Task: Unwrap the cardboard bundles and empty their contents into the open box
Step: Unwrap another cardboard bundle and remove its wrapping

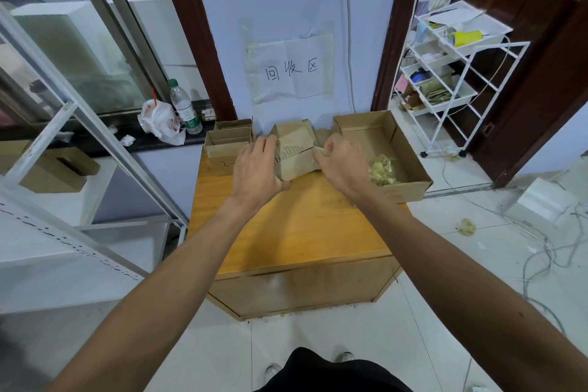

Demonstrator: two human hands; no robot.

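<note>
A brown cardboard bundle [296,149] stands at the back of the wooden table [302,226], partly torn along its front. My left hand [257,165] grips its left side. My right hand [340,162] pinches something pale at the bundle's right edge, at the tear. Right of it lies the open cardboard box [397,134], with a small heap of yellowish scraps [383,170] in its near corner.
Smaller open cardboard boxes [227,141] stand at the table's back left. A plastic bottle [186,108] and crumpled bag [159,122] sit on the dark ledge. A white wire rack [451,79] stands to the right; cables [547,251] and a scrap [467,226] lie on the floor.
</note>
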